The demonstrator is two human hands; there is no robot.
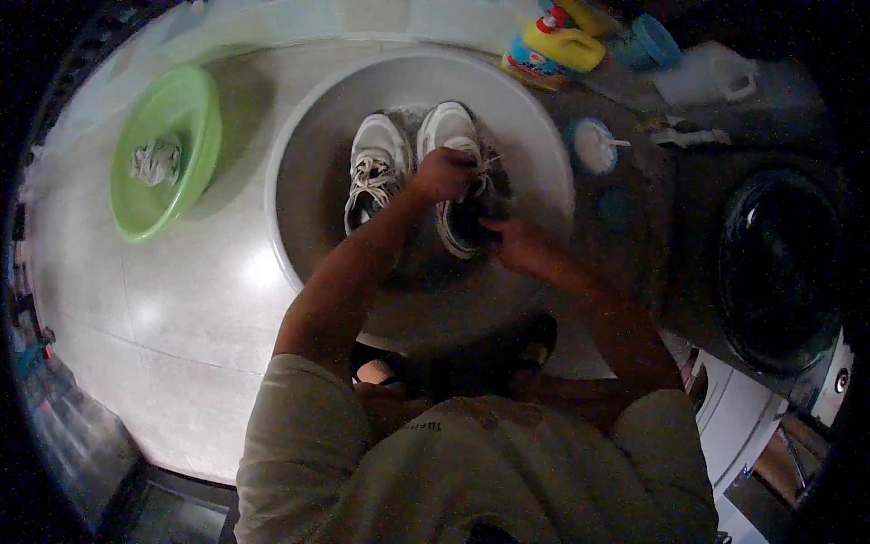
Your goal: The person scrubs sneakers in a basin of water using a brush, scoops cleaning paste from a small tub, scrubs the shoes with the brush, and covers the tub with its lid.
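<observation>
Two white sneakers [379, 145] stand side by side, toes away from me, in a wide grey basin [317, 100]. My left hand [446, 174] is closed over the lace area of the right-hand sneaker [449, 127], and loose lace ends stick out beside the fingers. At the collar of that same shoe, near the heel, is my right hand [518, 245]. Its fingers are bent and closed at the dark edge; deep shadow hides their tips. The left-hand sneaker, its laces visible, is untouched under my left forearm.
A green basin [204, 136] with a crumpled grey cloth [159, 161] is at left. Behind the basin on the right are a yellow detergent bottle [544, 50], a blue cup [648, 41], a whitish jug [707, 74] and a small tub [594, 145] with a white handle. A black basin [779, 272] lies far right.
</observation>
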